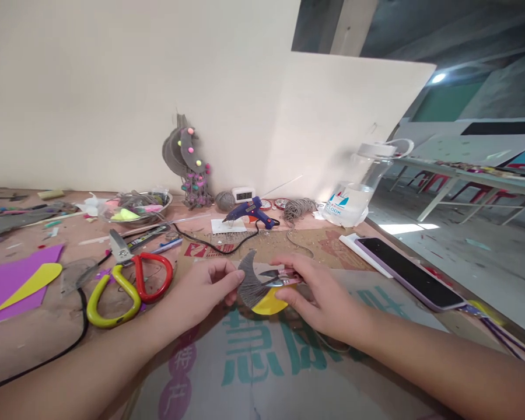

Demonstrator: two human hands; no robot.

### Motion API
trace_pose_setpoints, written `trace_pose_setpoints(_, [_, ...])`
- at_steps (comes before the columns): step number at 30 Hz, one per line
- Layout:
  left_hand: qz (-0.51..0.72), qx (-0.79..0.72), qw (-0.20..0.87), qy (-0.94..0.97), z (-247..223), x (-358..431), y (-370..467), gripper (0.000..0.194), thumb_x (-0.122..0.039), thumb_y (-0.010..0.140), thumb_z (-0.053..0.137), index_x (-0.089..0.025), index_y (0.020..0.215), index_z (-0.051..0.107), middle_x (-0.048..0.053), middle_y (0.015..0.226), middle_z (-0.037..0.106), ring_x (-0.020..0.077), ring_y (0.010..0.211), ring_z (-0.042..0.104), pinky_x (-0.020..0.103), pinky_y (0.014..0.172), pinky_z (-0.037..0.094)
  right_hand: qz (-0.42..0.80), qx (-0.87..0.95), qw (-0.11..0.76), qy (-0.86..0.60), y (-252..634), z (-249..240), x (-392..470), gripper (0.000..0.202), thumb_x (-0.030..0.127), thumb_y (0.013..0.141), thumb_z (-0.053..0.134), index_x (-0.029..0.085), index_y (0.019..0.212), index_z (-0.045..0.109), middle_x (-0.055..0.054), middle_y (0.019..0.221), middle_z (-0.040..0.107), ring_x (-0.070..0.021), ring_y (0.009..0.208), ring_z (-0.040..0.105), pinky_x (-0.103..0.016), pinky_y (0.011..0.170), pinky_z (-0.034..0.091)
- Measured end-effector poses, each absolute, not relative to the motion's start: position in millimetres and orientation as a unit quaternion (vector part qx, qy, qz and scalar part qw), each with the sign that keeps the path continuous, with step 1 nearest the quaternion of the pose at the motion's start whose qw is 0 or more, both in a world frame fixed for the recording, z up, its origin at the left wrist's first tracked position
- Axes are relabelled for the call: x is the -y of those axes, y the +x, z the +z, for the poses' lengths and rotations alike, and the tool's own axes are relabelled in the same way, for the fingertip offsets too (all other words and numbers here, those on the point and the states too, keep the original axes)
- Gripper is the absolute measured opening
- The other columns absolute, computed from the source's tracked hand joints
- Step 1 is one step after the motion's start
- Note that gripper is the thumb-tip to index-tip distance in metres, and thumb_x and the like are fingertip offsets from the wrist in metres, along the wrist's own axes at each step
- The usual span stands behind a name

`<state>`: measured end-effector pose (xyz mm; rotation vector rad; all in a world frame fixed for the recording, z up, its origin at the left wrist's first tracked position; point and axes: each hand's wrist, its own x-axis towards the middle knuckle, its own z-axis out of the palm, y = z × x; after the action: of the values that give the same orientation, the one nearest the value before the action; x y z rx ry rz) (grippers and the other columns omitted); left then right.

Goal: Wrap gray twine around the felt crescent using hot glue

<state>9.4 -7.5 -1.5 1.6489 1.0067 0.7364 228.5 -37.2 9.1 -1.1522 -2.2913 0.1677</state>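
Note:
A crescent shape (252,283), wound with grey yarn on its left part and bare yellow on its lower right part, is held above the printed cardboard. My left hand (216,281) pinches the crescent's left edge between thumb and fingers. Small snips (281,279) with metal blades are in my right hand (312,291), whose fingers and thumb close round their handles. The blades point left, next to the inner curve of the crescent. A strand of yarn (332,347) hangs below my right hand.
Red-and-yellow scissors (129,280) and purple sheets (21,283) lie left. Behind are a blue glue gun (249,211) with a black cord, a bowl of yarn (140,217), a yarn bundle (300,209) and a water bottle (354,186). A phone (409,271) lies right.

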Motion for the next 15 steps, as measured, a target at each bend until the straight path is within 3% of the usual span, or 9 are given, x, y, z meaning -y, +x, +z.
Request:
trace_pose_setpoints(3, [0.314,-0.418,0.51,0.683,-1.6,7.5,9.3,0.03,-0.041,0.081,0.048,-0.017,0.062,0.049,-0.004,0.053,0.054,0.009,0.049,0.046,0.02,0.047,0.033,0.093,0.846,0.264,-0.453,227.2,7.1,32.9,0.016,0.03,0.078,0.059,0.018,0.087,0.055,-0.003,0.08,0.054,-0.0159,0.076,0.05,-0.026,0.064,0.039])
trace_pose_setpoints(5, [0.323,-0.421,0.506,0.68,-0.9,7.9,9.4,0.03,-0.043,0.081,0.048,-0.017,0.065,0.051,-0.004,0.054,0.054,0.0093,0.049,0.047,0.02,0.047,0.034,0.114,0.851,0.256,-0.444,226.8,5.4,30.3,0.003,0.016,0.075,0.057,0.017,0.073,0.055,-0.001,0.072,0.049,-0.0136,0.07,0.048,-0.024,0.06,0.035])
trace_pose_setpoints(6, [0.328,-0.42,0.503,0.68,-0.3,8.2,9.5,0.031,-0.043,0.081,0.047,-0.017,0.065,0.052,-0.003,0.055,0.054,0.0094,0.05,0.048,0.02,0.048,0.034,0.125,0.852,0.257,-0.438,226.9,4.7,29.3,0.008,0.009,0.073,0.054,0.016,0.069,0.054,0.0,0.07,0.047,-0.0127,0.068,0.047,-0.023,0.059,0.034])
trace_pose_setpoints(9, [0.324,-0.415,0.493,0.692,1.6,9.1,10.2,0.032,-0.044,0.082,0.045,-0.017,0.067,0.055,-0.002,0.058,0.055,0.0101,0.053,0.049,0.02,0.049,0.036,0.161,0.843,0.275,-0.433,227.8,3.3,27.0,0.016,0.001,0.069,0.048,0.016,0.067,0.053,0.001,0.069,0.044,-0.0113,0.066,0.044,-0.022,0.058,0.032])
trace_pose_setpoints(15, [0.287,-0.411,0.466,0.729,3.8,11.1,10.4,0.028,-0.039,0.081,0.047,-0.017,0.066,0.057,-0.002,0.06,0.057,0.0107,0.056,0.05,0.021,0.053,0.037,0.207,0.822,0.295,-0.44,227.9,3.8,24.2,0.016,0.0,0.069,0.048,0.015,0.066,0.053,0.002,0.068,0.043,-0.0103,0.063,0.042,-0.021,0.056,0.031])
